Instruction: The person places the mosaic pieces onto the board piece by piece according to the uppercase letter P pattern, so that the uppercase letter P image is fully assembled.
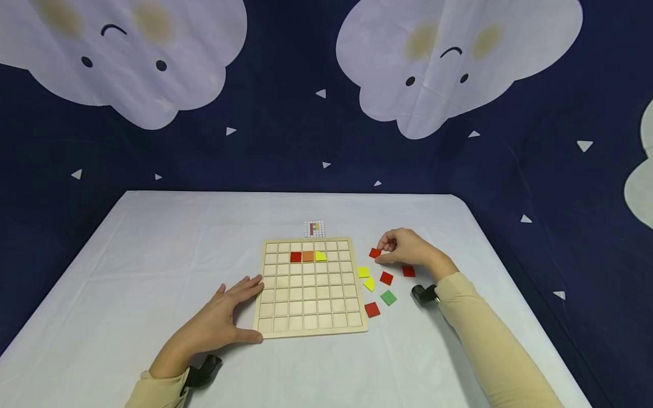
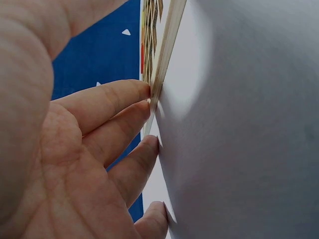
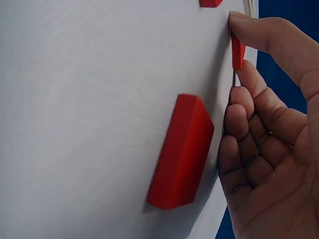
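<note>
A wooden grid board [image 1: 280,294] lies on the table, with a red square tile [image 1: 296,257], an orange tile [image 1: 308,256] and a yellow rounded tile [image 1: 320,256] in a row near its far edge. My left hand [image 1: 219,317] rests at the board's left side, thumb and fingers spread along it; in the left wrist view, fingertips touch the board's edge [image 2: 164,55]. To the right of the board, my right hand [image 1: 408,247] pinches a loose red square tile [image 1: 374,253] between thumb and index finger, at the table surface. Its other fingers are curled in.
Right of the board lie more tiles: a yellow square [image 1: 363,272], a yellow rounded piece [image 1: 369,284], a green square [image 1: 389,297] and several red squares [image 1: 372,310]. A small printed pattern card [image 1: 314,229] sits beyond the board. Behind the white table [image 1: 153,255] hangs a dark blue cloth [image 1: 285,113].
</note>
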### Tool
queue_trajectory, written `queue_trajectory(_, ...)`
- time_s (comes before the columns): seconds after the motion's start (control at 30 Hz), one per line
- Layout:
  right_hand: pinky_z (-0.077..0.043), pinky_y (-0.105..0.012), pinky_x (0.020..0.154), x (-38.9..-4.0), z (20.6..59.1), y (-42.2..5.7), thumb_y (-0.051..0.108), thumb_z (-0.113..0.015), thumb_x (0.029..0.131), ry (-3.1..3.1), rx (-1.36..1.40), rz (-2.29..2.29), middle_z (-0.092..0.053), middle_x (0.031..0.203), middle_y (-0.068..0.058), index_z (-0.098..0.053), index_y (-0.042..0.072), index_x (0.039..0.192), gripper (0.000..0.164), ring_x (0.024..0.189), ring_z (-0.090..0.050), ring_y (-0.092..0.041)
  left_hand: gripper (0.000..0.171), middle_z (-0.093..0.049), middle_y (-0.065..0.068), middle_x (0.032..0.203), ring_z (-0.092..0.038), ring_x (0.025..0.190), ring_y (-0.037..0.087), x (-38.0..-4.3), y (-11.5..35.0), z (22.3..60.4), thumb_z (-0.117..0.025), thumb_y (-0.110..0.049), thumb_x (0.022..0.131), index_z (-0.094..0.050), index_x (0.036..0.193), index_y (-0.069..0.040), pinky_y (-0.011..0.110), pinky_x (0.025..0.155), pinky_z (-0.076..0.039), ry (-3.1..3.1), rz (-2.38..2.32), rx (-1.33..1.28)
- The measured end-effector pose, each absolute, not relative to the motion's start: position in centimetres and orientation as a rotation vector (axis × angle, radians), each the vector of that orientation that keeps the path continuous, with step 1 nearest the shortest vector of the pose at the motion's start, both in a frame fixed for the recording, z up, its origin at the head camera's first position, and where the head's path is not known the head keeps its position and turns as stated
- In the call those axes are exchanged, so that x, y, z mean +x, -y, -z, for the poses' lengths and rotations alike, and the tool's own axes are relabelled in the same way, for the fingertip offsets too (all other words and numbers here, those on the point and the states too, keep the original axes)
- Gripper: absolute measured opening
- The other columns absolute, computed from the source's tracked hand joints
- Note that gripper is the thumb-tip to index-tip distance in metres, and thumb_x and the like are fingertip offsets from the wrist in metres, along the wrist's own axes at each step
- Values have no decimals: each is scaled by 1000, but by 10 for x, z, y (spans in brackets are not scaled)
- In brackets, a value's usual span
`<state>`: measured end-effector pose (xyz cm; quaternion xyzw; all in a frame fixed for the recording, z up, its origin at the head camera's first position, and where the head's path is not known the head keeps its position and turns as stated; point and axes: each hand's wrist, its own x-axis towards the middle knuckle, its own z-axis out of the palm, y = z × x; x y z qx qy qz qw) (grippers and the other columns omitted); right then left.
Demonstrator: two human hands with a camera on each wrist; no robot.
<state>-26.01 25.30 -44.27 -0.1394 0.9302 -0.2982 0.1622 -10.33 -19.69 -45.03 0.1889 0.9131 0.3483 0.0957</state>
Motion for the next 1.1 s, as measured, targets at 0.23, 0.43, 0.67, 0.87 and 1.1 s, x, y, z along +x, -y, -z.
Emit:
queue_trajectory(0.23, -49, -28, 77, -258, 439, -252, 23, -88, 86, -2665, -400, 829, -65, 85, 1, -75, 9, 97, 22, 83, -57, -15, 106, -40, 15, 172, -29, 162, 48, -104, 196, 450, -100, -40, 69, -53, 156, -1, 80, 126, -7, -2705, -1031, 560)
queue_trajectory(0.43, -52, -29, 80, -255, 434, -252, 22, -87, 86, -2675, -403, 806, -69, 89, -2, -75, 8, 100, 23, 86, -60, -17, 106, -41, 15, 172, -30, 162, 48, -104, 196, 450, -100, -40, 69, -54, 156, -1, 80, 126, -8, -2705, -1029, 563)
queue_trajectory(0.67, -55, -30, 84, -249, 426, -244, 18, -85, 86, -2674, -416, 868, -72, 93, -3, -75, 7, 104, 23, 88, -63, -17, 107, -41, 14, 172, -29, 162, 47, -105, 196, 452, -100, -41, 69, -53, 157, -2, 80, 126, -8, -2709, -1023, 567)
queue_trajectory(0.87, -55, -32, 86, -245, 419, -224, 18, -85, 86, -2686, -486, 904, -73, 96, -2, -75, 9, 104, 22, 91, -64, -17, 106, -41, 13, 173, -30, 162, 47, -105, 197, 453, -100, -41, 69, -54, 157, -2, 80, 126, -8, -2716, -1012, 569)
queue_trajectory(1.1, -56, -31, 84, -241, 413, -186, 16, -83, 86, -2639, -635, 963, -72, 99, -3, -75, 10, 104, 20, 92, -64, -17, 106, -41, 13, 172, -30, 162, 47, -104, 199, 454, -100, -41, 69, -54, 156, -2, 81, 125, -8, -2720, -1014, 564)
